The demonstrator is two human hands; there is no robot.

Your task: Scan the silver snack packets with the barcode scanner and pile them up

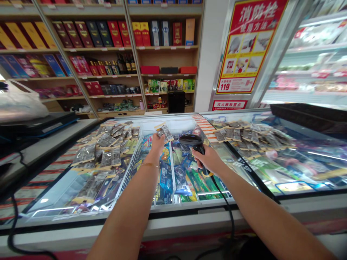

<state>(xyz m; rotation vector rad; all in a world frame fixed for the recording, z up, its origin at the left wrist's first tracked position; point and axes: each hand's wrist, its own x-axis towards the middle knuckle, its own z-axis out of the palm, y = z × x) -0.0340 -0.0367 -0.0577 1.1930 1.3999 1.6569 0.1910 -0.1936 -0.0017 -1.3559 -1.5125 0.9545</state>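
My left hand (159, 140) reaches over the middle of the chest freezer and is closed on a small clear snack packet (164, 132) with a tan edge. In my right hand (209, 157) is a black barcode scanner (192, 140), its head pointing left toward the packet and its cable running down to the front. Similar packets lie in a pile (108, 141) on the left glass lid and in another pile (245, 133) on the right lid. Beneath both hands, wrapped ice creams (173, 173) fill the open middle section.
White wire dividers (132, 162) split the freezer. A dark tray (309, 117) rests at the back right. At left, a plastic bag (23, 101) sits on a dark device beside the counter (54, 141). Shelves of boxed bottles (99, 34) stand behind. The scanner's cable (230, 213) hangs over the front edge.
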